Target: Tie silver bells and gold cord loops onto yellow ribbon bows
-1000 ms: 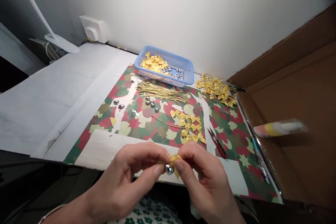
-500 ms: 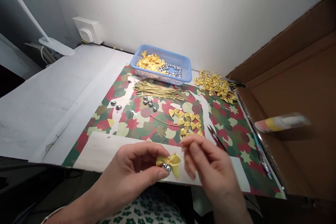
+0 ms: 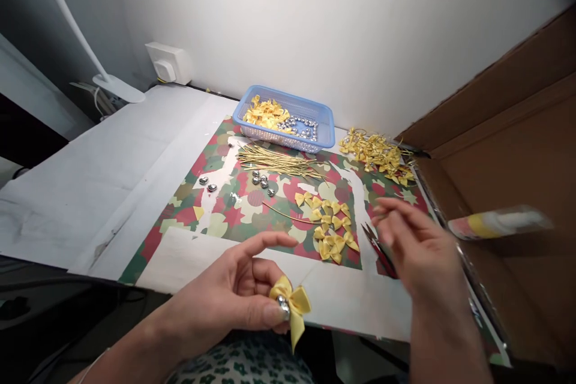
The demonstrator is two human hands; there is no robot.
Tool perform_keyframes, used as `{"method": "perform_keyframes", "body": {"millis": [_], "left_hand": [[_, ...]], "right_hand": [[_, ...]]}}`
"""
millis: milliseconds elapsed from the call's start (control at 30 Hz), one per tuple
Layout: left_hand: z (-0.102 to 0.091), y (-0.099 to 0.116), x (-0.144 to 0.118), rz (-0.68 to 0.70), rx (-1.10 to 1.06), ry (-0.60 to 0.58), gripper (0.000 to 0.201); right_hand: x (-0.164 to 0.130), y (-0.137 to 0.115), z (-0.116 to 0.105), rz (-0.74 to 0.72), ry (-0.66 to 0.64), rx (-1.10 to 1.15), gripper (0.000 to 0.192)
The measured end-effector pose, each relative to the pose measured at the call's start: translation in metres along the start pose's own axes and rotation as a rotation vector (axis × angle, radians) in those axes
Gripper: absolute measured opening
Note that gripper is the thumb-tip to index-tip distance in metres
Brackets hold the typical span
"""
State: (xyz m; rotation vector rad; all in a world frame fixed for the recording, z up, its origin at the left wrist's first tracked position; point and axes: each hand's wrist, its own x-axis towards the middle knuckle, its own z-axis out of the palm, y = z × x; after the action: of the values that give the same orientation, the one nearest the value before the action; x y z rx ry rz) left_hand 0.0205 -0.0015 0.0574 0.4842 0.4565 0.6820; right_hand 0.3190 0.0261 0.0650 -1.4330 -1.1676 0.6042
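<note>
In my left hand (image 3: 252, 288), thumb and fingers pinch a yellow ribbon bow (image 3: 297, 303) with shiny silver bells (image 3: 282, 306) at its middle; the index finger is lifted away from it. A faint thin line rises from the bow. My right hand (image 3: 418, 246) is raised to the right, slightly blurred, thumb and fingertips together; what they hold, if anything, is too small to make out. Just beside it lie red-handled scissors (image 3: 378, 246), partly covered by the hand. Several small yellow bows (image 3: 330, 222) lie in rows between the hands.
A blue basket (image 3: 330, 126) holds yellow bows and silver bells. Before it lie gold cords (image 3: 279, 162) and loose silver bells (image 3: 261, 179). Finished-looking bows (image 3: 378, 153) are piled at the back right. A cardboard wall (image 3: 508, 162) and a glue bottle (image 3: 499, 224) stand at right.
My right hand has moved right, away from the bow, to beside the scissors. My left hand has lowered slightly with the bow, and its index finger has lifted off.
</note>
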Motion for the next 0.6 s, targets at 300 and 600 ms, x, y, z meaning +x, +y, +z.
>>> {"method": "perform_keyframes", "body": {"millis": [300,600], "left_hand": [[-0.005,-0.001,0.018,-0.143,-0.034,-0.124,0.077],[-0.005,0.016,0.006,0.147,0.387,0.046,0.034]], "right_hand": [[-0.053,-0.051,0.062,-0.101,-0.824,0.251,0.013],[-0.064,-0.058,0.055,-0.296,-0.657,-0.141,0.017]]}}
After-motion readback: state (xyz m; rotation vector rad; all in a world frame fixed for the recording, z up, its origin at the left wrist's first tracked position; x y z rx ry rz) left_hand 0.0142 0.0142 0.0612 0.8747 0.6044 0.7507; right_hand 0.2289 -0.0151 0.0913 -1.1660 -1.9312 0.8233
